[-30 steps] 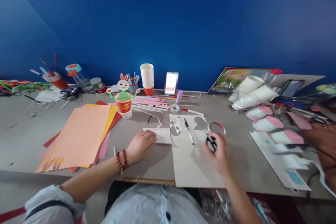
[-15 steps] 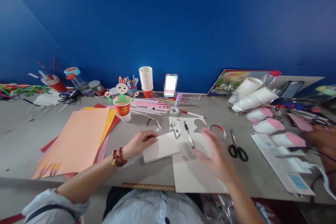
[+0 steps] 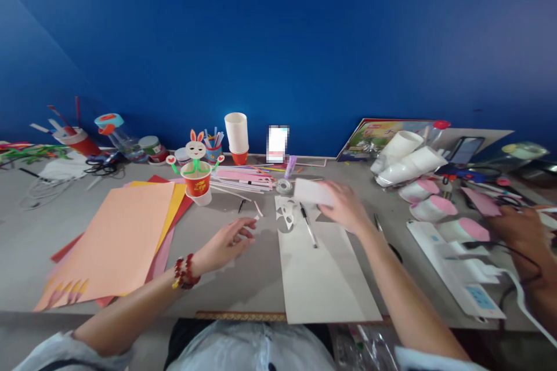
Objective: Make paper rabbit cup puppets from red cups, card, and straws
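My right hand (image 3: 346, 208) grips a white paper piece (image 3: 311, 192), held up over the far end of the white sheets and blurred by motion. Below it lie a black-and-clear pen (image 3: 308, 226) and a cut-out paper scrap (image 3: 287, 213) with holes. A large white sheet (image 3: 326, 284) reaches to the table's front edge. My left hand (image 3: 228, 243), with a red bead bracelet at the wrist, rests over the grey table, fingers loosely bent and apart, holding nothing. Scissors (image 3: 394, 252) are partly hidden behind my right forearm.
Coloured paper sheets (image 3: 108, 237) lie at left, near a rabbit figure in a red cup (image 3: 198, 185). Paper strips (image 3: 243, 178), a tape roll (image 3: 284, 186) and stacked cups (image 3: 237, 133) stand farther back. At right are a power strip (image 3: 452, 272) and another person's hand (image 3: 517, 232).
The white paper piece has left the table beside my left hand. My right hand, empty before, now carries it up and away to the back right. My left hand has let go.
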A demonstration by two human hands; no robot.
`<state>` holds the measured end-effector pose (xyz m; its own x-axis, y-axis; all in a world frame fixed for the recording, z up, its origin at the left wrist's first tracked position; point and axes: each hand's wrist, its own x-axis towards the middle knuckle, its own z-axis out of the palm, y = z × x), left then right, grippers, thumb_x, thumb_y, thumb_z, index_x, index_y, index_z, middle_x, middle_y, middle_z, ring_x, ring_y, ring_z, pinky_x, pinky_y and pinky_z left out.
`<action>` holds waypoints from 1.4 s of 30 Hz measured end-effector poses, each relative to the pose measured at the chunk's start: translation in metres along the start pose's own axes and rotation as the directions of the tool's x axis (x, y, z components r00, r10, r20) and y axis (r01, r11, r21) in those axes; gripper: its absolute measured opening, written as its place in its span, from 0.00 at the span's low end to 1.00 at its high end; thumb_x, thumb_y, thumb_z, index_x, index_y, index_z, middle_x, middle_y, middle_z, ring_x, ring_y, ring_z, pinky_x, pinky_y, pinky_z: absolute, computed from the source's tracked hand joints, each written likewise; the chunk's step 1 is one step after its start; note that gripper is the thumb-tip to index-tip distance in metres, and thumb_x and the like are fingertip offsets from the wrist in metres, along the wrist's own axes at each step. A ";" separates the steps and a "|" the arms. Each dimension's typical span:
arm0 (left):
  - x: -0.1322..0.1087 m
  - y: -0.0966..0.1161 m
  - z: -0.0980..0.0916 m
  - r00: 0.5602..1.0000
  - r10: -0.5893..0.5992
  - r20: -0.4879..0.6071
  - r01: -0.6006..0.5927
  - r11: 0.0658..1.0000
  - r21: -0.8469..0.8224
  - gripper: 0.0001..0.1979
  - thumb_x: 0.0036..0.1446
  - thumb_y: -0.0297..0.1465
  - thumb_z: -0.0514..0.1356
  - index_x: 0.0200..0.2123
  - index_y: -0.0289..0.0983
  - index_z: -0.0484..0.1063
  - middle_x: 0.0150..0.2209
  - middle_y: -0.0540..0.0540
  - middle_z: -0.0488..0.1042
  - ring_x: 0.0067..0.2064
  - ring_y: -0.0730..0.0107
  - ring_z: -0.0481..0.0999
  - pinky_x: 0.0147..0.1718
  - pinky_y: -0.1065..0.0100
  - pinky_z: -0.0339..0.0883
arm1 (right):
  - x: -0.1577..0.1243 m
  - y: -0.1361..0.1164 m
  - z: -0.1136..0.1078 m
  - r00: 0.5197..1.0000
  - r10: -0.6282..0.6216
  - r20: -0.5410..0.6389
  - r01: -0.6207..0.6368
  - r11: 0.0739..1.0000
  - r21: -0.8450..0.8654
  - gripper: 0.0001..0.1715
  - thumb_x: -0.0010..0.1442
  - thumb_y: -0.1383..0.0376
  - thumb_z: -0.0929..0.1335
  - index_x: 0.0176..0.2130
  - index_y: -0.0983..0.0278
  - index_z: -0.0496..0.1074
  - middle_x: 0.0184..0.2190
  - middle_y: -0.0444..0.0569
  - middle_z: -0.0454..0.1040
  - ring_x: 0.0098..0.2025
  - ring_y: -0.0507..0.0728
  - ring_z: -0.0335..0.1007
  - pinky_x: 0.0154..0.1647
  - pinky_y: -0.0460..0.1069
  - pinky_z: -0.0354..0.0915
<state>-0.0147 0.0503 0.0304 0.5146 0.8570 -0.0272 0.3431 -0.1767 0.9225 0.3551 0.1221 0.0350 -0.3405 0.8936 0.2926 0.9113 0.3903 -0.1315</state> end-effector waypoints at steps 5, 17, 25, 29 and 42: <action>-0.032 0.014 -0.015 1.000 0.016 0.022 -0.019 0.989 0.147 0.13 0.65 0.35 0.54 0.50 0.43 0.72 0.51 0.42 0.73 0.44 0.66 0.77 0.24 0.76 0.68 | 0.030 0.089 0.000 0.947 0.316 0.065 -0.297 0.932 -0.206 0.34 0.55 0.61 0.68 0.60 0.68 0.65 0.58 0.62 0.70 0.58 0.70 0.66 0.58 0.63 0.59; -0.111 -0.026 -0.072 0.832 -0.125 -0.540 0.424 0.772 0.474 0.13 0.65 0.43 0.52 0.39 0.42 0.70 0.35 0.49 0.76 0.32 0.67 0.75 0.31 0.68 0.66 | -0.007 0.040 0.009 0.986 0.140 -0.088 -0.138 0.990 0.023 0.22 0.63 0.59 0.62 0.53 0.65 0.71 0.54 0.58 0.73 0.56 0.66 0.68 0.55 0.58 0.64; -0.110 -0.025 -0.044 0.865 -0.395 -0.309 0.489 0.533 0.690 0.06 0.62 0.32 0.50 0.42 0.41 0.62 0.31 0.49 0.74 0.32 0.63 0.76 0.29 0.68 0.58 | -0.044 -0.052 0.029 0.992 0.053 0.116 -0.069 0.989 0.134 0.16 0.64 0.57 0.63 0.48 0.62 0.71 0.42 0.52 0.78 0.39 0.60 0.76 0.34 0.50 0.67; -0.079 -0.020 -0.033 0.922 -0.326 -0.209 0.371 0.584 0.722 0.09 0.61 0.27 0.49 0.44 0.40 0.63 0.37 0.44 0.76 0.37 0.61 0.77 0.33 0.66 0.60 | -0.043 -0.057 0.032 0.984 0.059 0.166 -0.072 0.995 0.072 0.17 0.64 0.61 0.64 0.51 0.63 0.69 0.45 0.53 0.78 0.39 0.59 0.76 0.33 0.49 0.66; 0.071 -0.003 -0.001 0.995 -0.073 0.066 -0.011 0.583 0.812 0.11 0.63 0.28 0.54 0.48 0.39 0.69 0.48 0.41 0.74 0.42 0.60 0.78 0.38 0.65 0.70 | -0.033 -0.079 0.014 0.994 0.040 0.103 -0.048 0.996 0.077 0.19 0.66 0.59 0.64 0.54 0.61 0.68 0.52 0.52 0.74 0.44 0.60 0.76 0.37 0.50 0.68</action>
<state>0.0200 0.1122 0.0262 0.5389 0.8338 -0.1199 0.8327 -0.5057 0.2256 0.2907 0.0652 0.0226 -0.3258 0.9267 0.1875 0.9059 0.3627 -0.2184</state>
